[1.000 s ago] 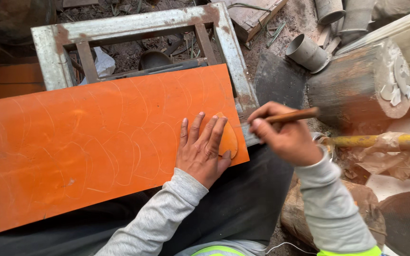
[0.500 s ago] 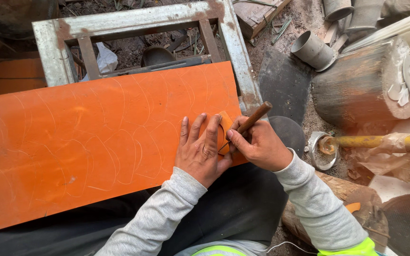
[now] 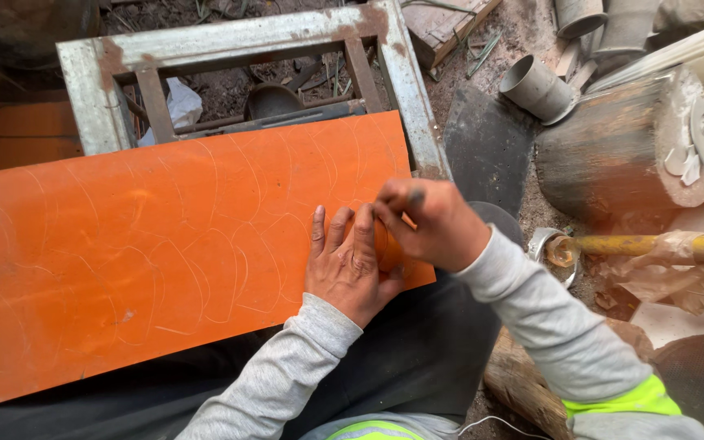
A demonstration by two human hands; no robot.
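The left hand (image 3: 348, 265) lies flat, fingers spread slightly apart, on the near right corner of a large orange sheet (image 3: 148, 244) that rests across the person's lap and against a rusty grey metal frame (image 3: 246, 41). The right hand (image 3: 433, 224) is closed around a thin dark tool (image 3: 414, 196), its tip at the sheet just beside the left fingertips. Faint curved scratch lines cover the orange surface. A crumpled white bag (image 3: 179, 104) lies inside the frame

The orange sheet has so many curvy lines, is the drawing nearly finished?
Mostly. Scratched curves already cover much of the orange sheet. The left hand presses flat near its right end while the right hand holds a marking tool there. The far left corner looks less marked.
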